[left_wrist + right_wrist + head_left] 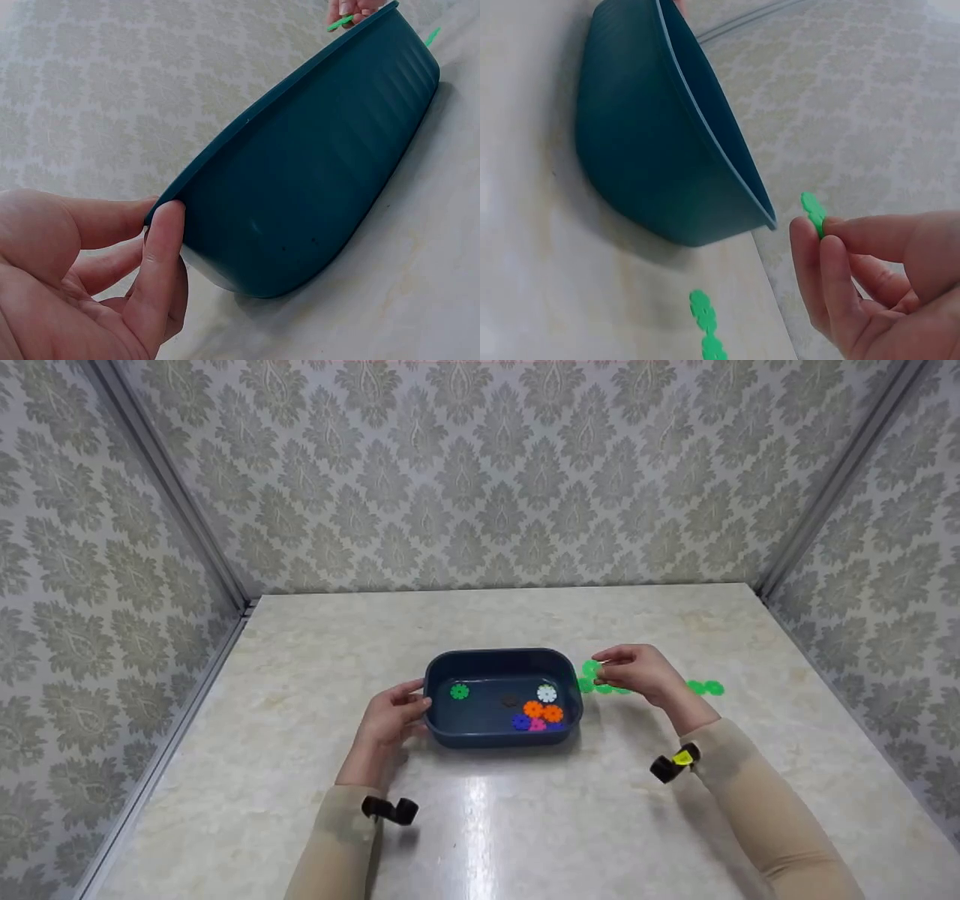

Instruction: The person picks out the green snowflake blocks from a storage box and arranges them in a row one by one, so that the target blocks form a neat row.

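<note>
A dark blue plastic basin stands on the table. My left hand grips its left rim between thumb and fingers, as the left wrist view shows close up. To the right of the basin, my right hand pinches a green flower-shaped disc between thumb and fingertips, raised near the rim. Inside the basin lie a green disc, a white disc, two orange discs, a pink disc, blue discs and a dark disc.
A line of green discs runs along the table right of the basin, partly hidden behind my right hand. Patterned wall panels enclose the back and both sides.
</note>
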A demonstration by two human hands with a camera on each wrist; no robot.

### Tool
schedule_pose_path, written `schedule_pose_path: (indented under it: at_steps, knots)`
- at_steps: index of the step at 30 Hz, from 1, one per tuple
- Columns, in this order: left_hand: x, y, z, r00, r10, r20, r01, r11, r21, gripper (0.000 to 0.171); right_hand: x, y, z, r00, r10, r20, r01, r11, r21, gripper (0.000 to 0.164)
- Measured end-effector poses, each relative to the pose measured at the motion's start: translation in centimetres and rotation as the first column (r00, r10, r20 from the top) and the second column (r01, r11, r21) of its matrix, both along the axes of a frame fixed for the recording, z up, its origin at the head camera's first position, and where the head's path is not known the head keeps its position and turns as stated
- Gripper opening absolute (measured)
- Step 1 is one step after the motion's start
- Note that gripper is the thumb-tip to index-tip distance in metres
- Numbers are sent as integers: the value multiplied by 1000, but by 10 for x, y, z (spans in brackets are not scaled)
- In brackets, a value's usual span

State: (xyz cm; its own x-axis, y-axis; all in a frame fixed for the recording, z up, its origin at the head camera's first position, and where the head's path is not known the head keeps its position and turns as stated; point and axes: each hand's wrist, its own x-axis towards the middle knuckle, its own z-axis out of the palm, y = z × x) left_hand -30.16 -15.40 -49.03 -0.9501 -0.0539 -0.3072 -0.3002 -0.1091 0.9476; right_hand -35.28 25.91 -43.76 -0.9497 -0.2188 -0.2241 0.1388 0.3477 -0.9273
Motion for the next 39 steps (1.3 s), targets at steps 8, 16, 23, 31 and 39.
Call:
schedule_pose_path:
  at_steps: [8,16,23,31,39]
  knots:
    - [-1,0,0,1000,7,5,-7,1000,-6,48,1,26,-4,1000,-26,-6,26,999,-28,49]
    - [0,-1,0,1000,0,-4,0,1000,-2,48,1,54,-8,997,-74,18,75,996,-57,51]
    - [-1,-2,0,1000,-6,-3,6,1000,-14,49,-1,78,-11,990,-123,63,127,991,-48,56]
    - [0,-2,1,1000,-5,21,6,1000,-31,49,-3,102,-18,982,-172,73,176,983,-53,60]
    - [-1,-2,0,1000,-3,31,4,999,-37,49,-5,127,-25,965,-231,122,245,963,-114,63]
